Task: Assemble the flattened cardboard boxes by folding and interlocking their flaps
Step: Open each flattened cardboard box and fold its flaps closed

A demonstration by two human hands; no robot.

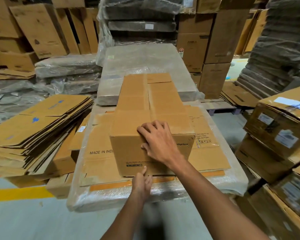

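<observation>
Room: a storeroom crowded with cardboard; a grey floor [24,220] crossed by a yellow line [19,193] at lower left.
Work surface: a plastic-wrapped bundle [232,181] of flat cartons, serving as a table directly before the person.
Top layer of surface: a flattened carton [97,163] lying printed side up, its lettering reading "MADE IN IND…" before the box covers the rest.
Behind the surface: a second wrapped bundle [145,56], with further wrapped stacks and upright cartons beyond it.
Left of the surface: a tall, slumping stack of flattened boxes [33,129], some with blue marks.
Right of the surface: sealed cartons [277,135] with white labels, stacked in tiers.
Task item: one assembled box [145,108], brown, standing on the flattened carton at the middle of the work surface.
Long axis: runs away from the person, from the near end face towards the far bundle.
Upward face: closed flaps meeting at a seam down the length, with a smaller flap edge visible at the far end.
Near end face: turned to the person, carrying small black print and a partly hidden brand word.
Right hand [158,142]: laid over the near top edge, fingers spread onto the top flaps, palm against the end face.
Left hand [142,181]: at the bottom edge of the near face, thumb raised against the cardboard, fingers curled; whether it pinches anything cannot be told.
</observation>
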